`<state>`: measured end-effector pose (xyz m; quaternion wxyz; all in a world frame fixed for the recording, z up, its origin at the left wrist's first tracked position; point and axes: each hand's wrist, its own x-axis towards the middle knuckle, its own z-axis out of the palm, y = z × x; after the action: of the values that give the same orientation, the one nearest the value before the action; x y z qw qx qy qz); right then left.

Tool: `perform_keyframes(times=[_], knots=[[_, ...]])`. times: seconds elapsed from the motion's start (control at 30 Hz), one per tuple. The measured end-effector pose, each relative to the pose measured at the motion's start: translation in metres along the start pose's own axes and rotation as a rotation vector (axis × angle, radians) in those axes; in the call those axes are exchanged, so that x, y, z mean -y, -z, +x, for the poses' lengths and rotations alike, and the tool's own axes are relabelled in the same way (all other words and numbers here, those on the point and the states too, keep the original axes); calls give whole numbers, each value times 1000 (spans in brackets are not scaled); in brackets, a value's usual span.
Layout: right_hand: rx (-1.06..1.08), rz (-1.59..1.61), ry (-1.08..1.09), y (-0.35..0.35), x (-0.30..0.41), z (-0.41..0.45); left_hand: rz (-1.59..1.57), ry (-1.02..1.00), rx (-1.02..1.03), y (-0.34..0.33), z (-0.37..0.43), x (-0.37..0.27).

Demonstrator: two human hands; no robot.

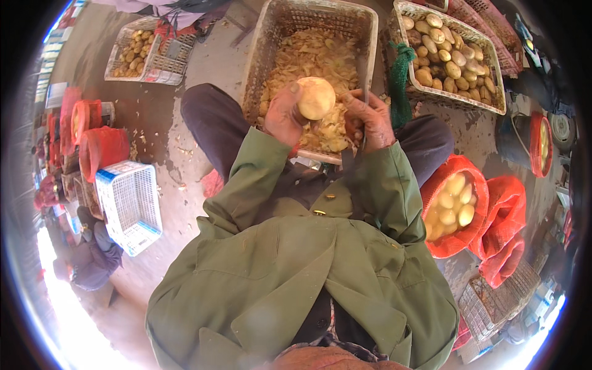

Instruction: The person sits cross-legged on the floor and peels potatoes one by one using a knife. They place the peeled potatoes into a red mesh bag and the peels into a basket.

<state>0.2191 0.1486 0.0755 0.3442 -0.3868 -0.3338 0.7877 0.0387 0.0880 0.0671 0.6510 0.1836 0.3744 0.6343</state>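
Observation:
My left hand [284,113] grips a mostly peeled, pale yellow potato [316,98] above a plastic crate [248,88]. Potato peelings [319,51] lie heaped inside that crate, which stands between my knees. Just right of the potato, my right hand [371,119] is closed around a narrow metal blade tool [366,83], probably a knife; its handle is mostly hidden by the fingers. The blade points away from me, and a small gap separates the right fingers from the potato.
A crate of unpeeled potatoes [446,58] stands front right, beside green netting [401,83]. Peeled potatoes [451,201] sit in liquid in a red-mesh-lined container [481,208] at my right. Leftward are a white crate [129,208], red mesh sacks [104,148] and a smaller potato crate [152,64].

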Motion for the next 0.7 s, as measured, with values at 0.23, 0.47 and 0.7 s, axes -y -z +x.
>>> perform_keyframes(times=[0.23,0.47,0.7], knots=[[3,330,404,-19,23,-13,-230,203,-23,19,-16,17],[-14,146,584,-45,3,-7,-188,261,-72,-10,-19,13],[117,-338,630,-19,-7,-14,-133,334,-129,3,-23,10]])
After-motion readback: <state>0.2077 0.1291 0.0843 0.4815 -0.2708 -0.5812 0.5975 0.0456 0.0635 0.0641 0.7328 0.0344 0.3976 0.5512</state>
